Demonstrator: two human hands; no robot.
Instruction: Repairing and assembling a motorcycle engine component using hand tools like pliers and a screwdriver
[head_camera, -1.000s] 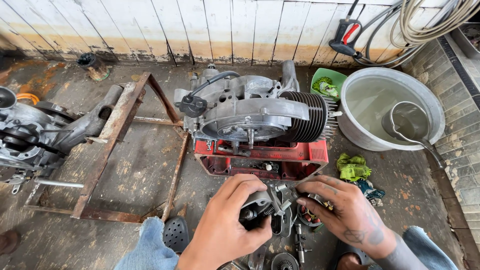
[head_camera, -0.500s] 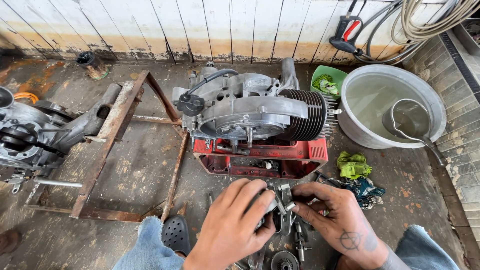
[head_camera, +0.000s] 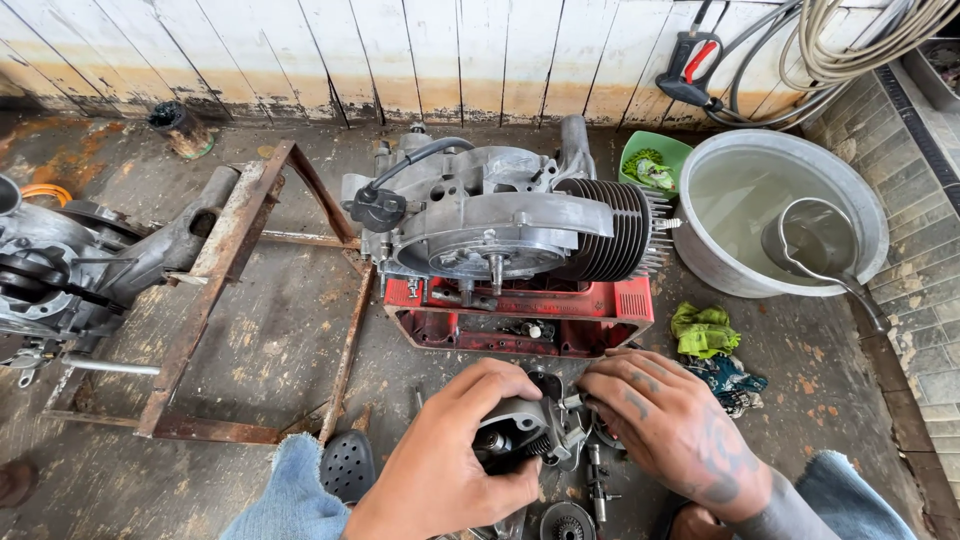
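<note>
My left hand (head_camera: 455, 455) grips a small grey metal engine part (head_camera: 520, 425) from the left, low in the middle of the view. My right hand (head_camera: 670, 425) rests against the right side of the same part, its fingers curled on it. Small loose metal parts (head_camera: 590, 490) lie on the floor under both hands. Just beyond the hands a grey finned engine (head_camera: 510, 215) sits on a red tray (head_camera: 620, 310).
A rusty metal frame (head_camera: 215, 255) lies at the left, with another dark engine (head_camera: 60, 270) beside it. At the right stand a metal basin of water (head_camera: 770, 215) holding a ladle (head_camera: 815, 240), a green tub (head_camera: 650, 160) and green rags (head_camera: 705, 330).
Both hands have shifted slightly on the small part, the left hand turning it and closing round it more; the view has tilted a little.
</note>
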